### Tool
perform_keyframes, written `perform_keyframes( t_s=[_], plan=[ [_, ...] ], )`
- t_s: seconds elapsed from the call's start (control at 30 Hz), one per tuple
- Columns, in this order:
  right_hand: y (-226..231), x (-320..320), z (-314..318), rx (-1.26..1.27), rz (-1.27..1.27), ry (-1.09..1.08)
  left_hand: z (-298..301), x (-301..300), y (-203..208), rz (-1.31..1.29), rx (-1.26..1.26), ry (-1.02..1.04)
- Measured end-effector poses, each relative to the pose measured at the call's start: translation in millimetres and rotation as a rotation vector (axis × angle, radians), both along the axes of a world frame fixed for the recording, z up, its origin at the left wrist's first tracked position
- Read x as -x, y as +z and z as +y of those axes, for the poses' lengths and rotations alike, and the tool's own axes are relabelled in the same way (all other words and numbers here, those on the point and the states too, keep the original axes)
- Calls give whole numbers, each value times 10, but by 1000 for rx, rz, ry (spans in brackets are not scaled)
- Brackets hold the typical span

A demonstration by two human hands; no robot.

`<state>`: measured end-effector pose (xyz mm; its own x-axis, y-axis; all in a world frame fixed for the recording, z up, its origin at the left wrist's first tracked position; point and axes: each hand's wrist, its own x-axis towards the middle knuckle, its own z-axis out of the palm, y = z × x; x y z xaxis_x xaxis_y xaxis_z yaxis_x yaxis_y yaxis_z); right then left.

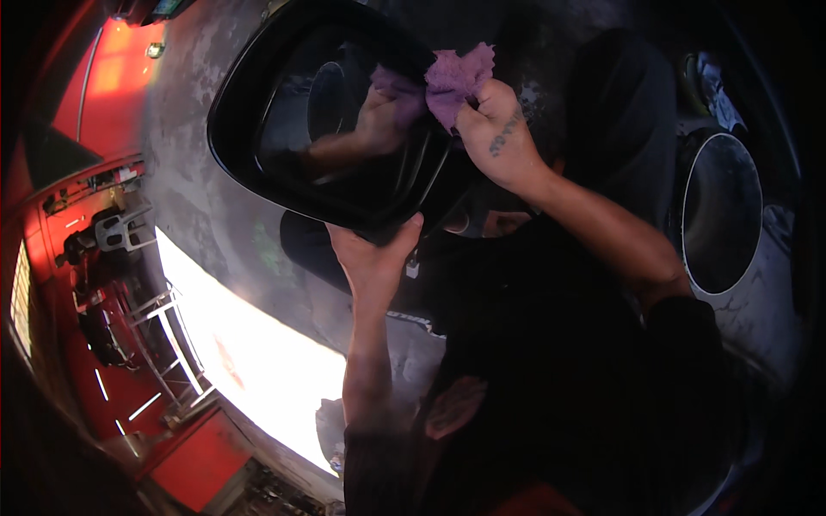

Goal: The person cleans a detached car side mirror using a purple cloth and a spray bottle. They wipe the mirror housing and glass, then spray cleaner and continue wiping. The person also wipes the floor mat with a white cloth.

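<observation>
While the left hand (372,256) grasps the bottom edge of a glossy black panel (340,120) from below, its thumb spread to the right, the right hand (499,142) clutches a bunched purple cloth (460,82) at the panel's right edge. Whether the cloth presses on that edge or sits just in front of it, I cannot tell. The panel is held up tilted, above the person's lap, with a thick rounded frame around a dark face; that face mirrors the right hand, the cloth and a round shape.

Behind the hands lie the person's dark trousers (619,120) and black top (559,344). To the right stands a round container (724,219) with a pale rim, near the right forearm. Grey, stained floor (232,198) spreads to the left, crossed by a glaring bright patch (267,344). Beyond it are a grey chair (119,230), a pale metal frame (176,340) and a red box (202,460), all against red surroundings.
</observation>
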<state>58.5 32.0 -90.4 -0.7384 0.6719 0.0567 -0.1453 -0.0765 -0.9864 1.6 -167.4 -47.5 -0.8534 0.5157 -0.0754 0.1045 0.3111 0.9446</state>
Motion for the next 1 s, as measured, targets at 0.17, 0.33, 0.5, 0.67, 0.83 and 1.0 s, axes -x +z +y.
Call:
perform_keyframes(
  t_s=[0.17, 0.33, 0.5, 0.67, 0.83, 1.0],
  plan=[
    [87, -126, -103, 7, -119, 124, 14, -27, -109, 117, -153, 76],
    [100, -377, 317, -694, -302, 242, -86, 37, -105, 142, -109, 75],
    [313, -376, 189, -1031, -297, 581, -60, 69, -139, 112, -268, 133],
    [234, -399, -196, -906, 35, 652, -86, 43, -108, 91, -229, 124],
    [97, -715, 222, -731, 15, 619, -77, -29, -181, 59, -153, 36],
    [519, -795, 462, -597, -209, 160, -25, 66, -186, 271, -116, 73]
  ],
)
